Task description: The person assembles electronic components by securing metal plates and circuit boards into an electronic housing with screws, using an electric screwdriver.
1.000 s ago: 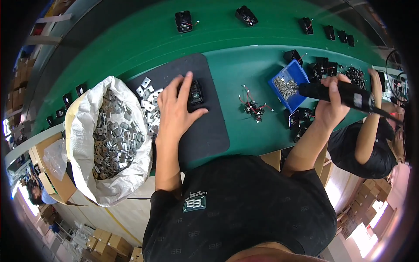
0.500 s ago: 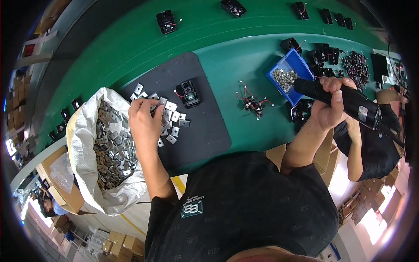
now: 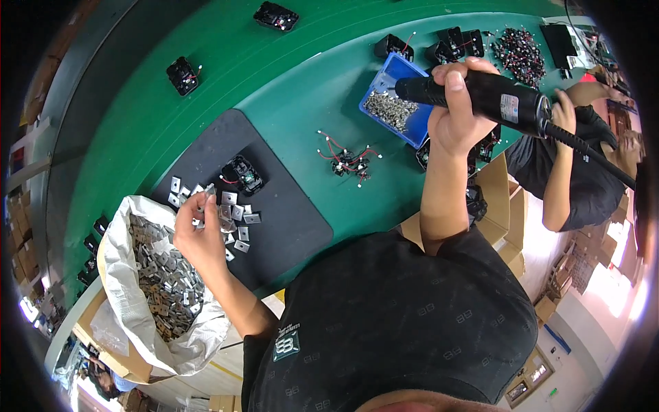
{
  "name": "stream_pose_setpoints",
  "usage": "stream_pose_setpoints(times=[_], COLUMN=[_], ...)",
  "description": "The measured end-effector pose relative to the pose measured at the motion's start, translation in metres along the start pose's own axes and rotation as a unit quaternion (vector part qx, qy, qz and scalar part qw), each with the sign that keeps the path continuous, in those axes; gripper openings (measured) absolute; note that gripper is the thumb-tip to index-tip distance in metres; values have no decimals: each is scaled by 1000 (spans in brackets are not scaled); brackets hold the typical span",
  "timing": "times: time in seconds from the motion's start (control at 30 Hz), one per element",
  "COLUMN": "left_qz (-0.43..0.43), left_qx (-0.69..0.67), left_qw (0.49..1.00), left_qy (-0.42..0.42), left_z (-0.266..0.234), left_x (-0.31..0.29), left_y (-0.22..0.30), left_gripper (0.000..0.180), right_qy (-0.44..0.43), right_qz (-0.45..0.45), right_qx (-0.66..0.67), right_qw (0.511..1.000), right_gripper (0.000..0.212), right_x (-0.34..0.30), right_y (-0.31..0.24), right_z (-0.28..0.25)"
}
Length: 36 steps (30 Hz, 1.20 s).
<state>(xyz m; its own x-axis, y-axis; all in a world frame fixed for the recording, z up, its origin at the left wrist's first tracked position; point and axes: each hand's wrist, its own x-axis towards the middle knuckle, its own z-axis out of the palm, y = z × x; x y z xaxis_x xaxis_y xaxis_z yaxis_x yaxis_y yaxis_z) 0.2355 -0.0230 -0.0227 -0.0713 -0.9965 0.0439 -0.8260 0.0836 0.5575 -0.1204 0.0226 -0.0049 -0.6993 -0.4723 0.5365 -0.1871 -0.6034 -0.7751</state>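
My left hand [image 3: 197, 239] is closed in a pinch on a small metal plate [image 3: 211, 189], above a loose group of similar metal plates [image 3: 241, 213] on the dark mat [image 3: 288, 220]. Just beyond them sits a black plastic housing [image 3: 241, 174] with a red-and-white wire lead. My right hand [image 3: 453, 117] is wrapped around a black electric screwdriver [image 3: 508, 101], its cord running off to the right. The screwdriver's front end is over a blue bin [image 3: 417, 72] of small screws [image 3: 390, 110]; its tip is hard to make out.
A white woven sack [image 3: 123, 288] full of metal pieces stands beside the mat. Wired parts [image 3: 349, 163] lie mid-table. More black housings [image 3: 276, 16] rest on the green belt, and a heap of small parts [image 3: 518, 58] is at far right. Another person [image 3: 559, 172] works at my right.
My left hand has lifted a metal plate from the group. The whole view has shifted, and the screwdriver in my right hand now sits more level over the blue bin.
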Motion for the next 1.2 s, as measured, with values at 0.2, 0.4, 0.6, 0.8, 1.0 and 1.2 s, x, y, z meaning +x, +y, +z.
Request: stream_pose_setpoints(times=[0.2, 0.4, 0.6, 0.8, 1.0, 1.2], left_qz=[125, 149, 168, 172, 142, 109], left_qx=[-72, -37, 14, 43, 15, -105], left_qw=[989, 987, 985, 983, 986, 967], left_qy=[11, -38, -39, -37, -83, -204], left_z=[-10, 5, 15, 20, 22, 22], left_x=[9, 11, 17, 19, 26, 37], left_y=[29, 39, 34, 29, 29, 21], left_gripper=[14, 16, 14, 13, 17, 28], right_qy=[3, -31, -70, -84, -124, -187], right_qz=[-9, 11, 22, 30, 34, 53], right_qx=[1, 32, 61, 75, 106, 198], right_qw=[1000, 999, 995, 993, 986, 961], right_gripper=[33, 33, 36, 36, 38, 43], right_x=[4, -1, -8, -12, -10, -8], right_y=[-5, -19, -30, -32, -43, -59], right_z=[-12, -13, -16, -18, -13, 4])
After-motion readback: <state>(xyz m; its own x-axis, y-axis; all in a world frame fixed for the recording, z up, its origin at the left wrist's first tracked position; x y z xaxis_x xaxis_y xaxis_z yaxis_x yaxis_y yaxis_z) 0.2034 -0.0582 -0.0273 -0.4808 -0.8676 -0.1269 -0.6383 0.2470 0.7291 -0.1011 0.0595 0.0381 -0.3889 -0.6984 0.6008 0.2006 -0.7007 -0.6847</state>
